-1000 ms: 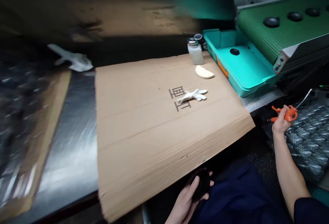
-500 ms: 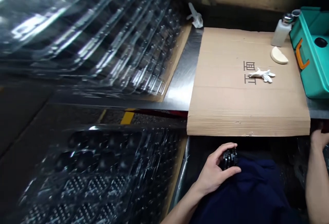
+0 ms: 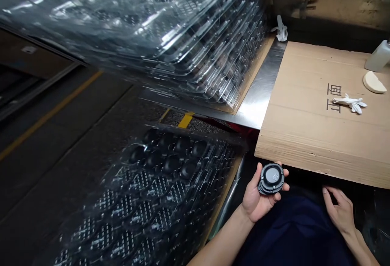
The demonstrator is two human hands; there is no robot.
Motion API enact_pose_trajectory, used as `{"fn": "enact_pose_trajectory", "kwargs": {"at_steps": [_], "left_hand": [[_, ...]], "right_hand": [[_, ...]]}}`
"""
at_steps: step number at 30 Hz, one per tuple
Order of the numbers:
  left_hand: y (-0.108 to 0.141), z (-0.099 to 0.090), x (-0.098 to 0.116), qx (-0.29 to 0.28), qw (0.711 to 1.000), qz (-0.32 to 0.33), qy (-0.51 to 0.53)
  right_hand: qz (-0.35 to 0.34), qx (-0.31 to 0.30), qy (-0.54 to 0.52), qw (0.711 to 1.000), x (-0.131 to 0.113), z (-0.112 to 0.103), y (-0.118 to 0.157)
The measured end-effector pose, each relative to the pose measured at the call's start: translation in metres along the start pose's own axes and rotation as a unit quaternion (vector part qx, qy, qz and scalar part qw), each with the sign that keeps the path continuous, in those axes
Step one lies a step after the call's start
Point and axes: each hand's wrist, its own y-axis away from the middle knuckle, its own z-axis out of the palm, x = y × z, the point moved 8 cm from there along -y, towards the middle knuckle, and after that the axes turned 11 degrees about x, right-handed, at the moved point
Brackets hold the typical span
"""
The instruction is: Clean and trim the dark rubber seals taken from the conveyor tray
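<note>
My left hand [image 3: 258, 201], palm up, holds a small stack of round black parts [image 3: 272, 178] below the cardboard's front left corner. The top part has a grey centre with a small mark, and my fingers wrap round the stack's edge. To the right, my right hand [image 3: 339, 209] hangs over the dark blue clothing on my lap, just under the cardboard's front edge. Its fingers are apart and slightly bent, with nothing seen in them.
Flat cardboard [image 3: 307, 127] lies on the metal table, bearing a white glove [image 3: 350, 102], a cream sponge [image 3: 374, 83] and a bottle [image 3: 378, 57]. Clear trays [image 3: 195, 46] are stacked at upper left. Lower left, more trays [image 3: 146, 184] hold black parts. Another glove [image 3: 280, 29] lies behind.
The view has swung left, and the teal box has left the frame. My left hand has turned palm up, showing the stack's top face. My right hand has come inward from the far right.
</note>
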Motion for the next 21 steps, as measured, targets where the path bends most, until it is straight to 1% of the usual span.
{"fn": "enact_pose_trajectory", "kwargs": {"at_steps": [3, 7, 9, 12, 14, 16, 21], "left_hand": [[0.005, -0.006, 0.002, -0.003, 1.0, 0.015, 0.001], [0.008, -0.012, 0.004, -0.019, 0.999, 0.037, 0.005], [0.009, -0.011, 0.004, -0.034, 0.999, 0.041, 0.005], [0.009, -0.007, 0.003, -0.063, 0.997, 0.039, 0.003], [0.009, -0.004, 0.003, -0.077, 0.996, 0.037, -0.002], [0.009, -0.003, 0.004, -0.076, 0.996, 0.037, -0.012], [0.006, -0.006, 0.005, -0.044, 0.998, 0.032, -0.027]], "right_hand": [[-0.026, -0.001, 0.0, 1.0, -0.008, 0.007, -0.012], [-0.012, -0.011, 0.044, 0.999, 0.0, 0.013, -0.026], [-0.018, -0.009, 0.056, 0.998, 0.003, 0.016, -0.032], [-0.047, -0.013, 0.045, 0.998, 0.003, 0.023, -0.036], [-0.048, -0.022, 0.035, 0.998, 0.007, 0.028, -0.036], [-0.037, -0.032, 0.027, 0.998, 0.012, 0.034, -0.035], [0.008, -0.049, 0.034, 0.998, 0.031, 0.046, -0.029]]}}
